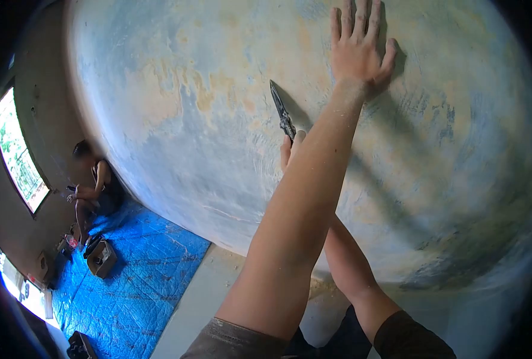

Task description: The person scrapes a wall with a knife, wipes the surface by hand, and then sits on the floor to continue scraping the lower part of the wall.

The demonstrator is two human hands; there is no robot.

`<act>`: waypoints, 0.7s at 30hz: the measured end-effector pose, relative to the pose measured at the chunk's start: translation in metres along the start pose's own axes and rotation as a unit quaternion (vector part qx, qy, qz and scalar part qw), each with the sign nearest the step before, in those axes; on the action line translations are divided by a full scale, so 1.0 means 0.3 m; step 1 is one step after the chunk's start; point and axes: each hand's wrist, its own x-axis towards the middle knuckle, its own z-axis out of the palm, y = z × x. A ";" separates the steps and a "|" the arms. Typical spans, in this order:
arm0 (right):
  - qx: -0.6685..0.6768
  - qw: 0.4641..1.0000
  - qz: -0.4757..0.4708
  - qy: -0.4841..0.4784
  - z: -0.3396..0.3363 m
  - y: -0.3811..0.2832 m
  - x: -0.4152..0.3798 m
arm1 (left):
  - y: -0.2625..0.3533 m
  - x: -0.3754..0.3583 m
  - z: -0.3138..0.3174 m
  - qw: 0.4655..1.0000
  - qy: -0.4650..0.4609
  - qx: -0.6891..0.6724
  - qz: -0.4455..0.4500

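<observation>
My left hand [361, 57] lies flat on the mottled blue, cream and grey wall [218, 161], fingers spread, near the top of the view. My right arm passes beneath my left forearm. Left of that forearm, my right hand [291, 149] grips a dark, pointed, knife-like tool [281, 110], its tip up and slightly left, close to the wall. Most of my right hand is hidden behind the left forearm, and I cannot make out if the blade touches the surface.
At the left, a person [98, 179] sits on a blue tarp [140, 257] against the wall. A box [101, 260] with things in it stands on the tarp, and a dark container [81, 346] is at the lower left. Beyond is a window [20, 149].
</observation>
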 end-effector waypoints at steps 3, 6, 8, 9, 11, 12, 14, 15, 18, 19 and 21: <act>0.078 0.995 0.032 -0.062 0.026 -0.036 0.019 | 0.002 -0.001 0.013 1.000 0.009 -0.006 0.002; 0.077 0.993 0.033 -0.084 0.001 -0.056 0.028 | 0.002 -0.003 0.013 1.000 0.016 -0.003 0.002; 0.067 0.997 0.015 -0.022 0.004 -0.045 0.015 | 0.010 -0.006 0.010 1.000 0.008 0.001 0.001; 0.055 0.998 0.006 0.008 0.005 -0.031 0.001 | 0.006 -0.004 0.007 1.000 0.006 0.007 0.001; 0.040 0.997 -0.011 0.059 0.025 -0.004 -0.025 | 0.004 -0.003 0.006 1.000 0.017 -0.007 0.005; 0.037 0.996 -0.016 0.077 0.038 0.004 -0.037 | 0.001 0.000 0.005 1.000 0.022 -0.011 0.006; 0.045 0.998 0.001 0.053 0.056 0.000 -0.038 | 0.001 0.007 0.007 1.000 0.016 -0.015 0.004; 0.069 0.997 0.025 0.006 0.058 -0.007 -0.030 | -0.001 0.003 0.008 1.000 0.010 -0.020 0.002; 0.125 0.978 0.081 -0.147 0.056 -0.040 0.008 | -0.004 -0.001 -0.002 1.000 0.014 -0.015 0.004; 0.128 0.966 0.090 -0.207 0.045 -0.052 0.034 | -0.003 -0.004 0.009 1.000 0.023 -0.019 0.006; 0.128 0.946 0.098 -0.280 0.014 -0.066 0.070 | -0.002 -0.003 0.024 0.998 0.000 0.056 0.005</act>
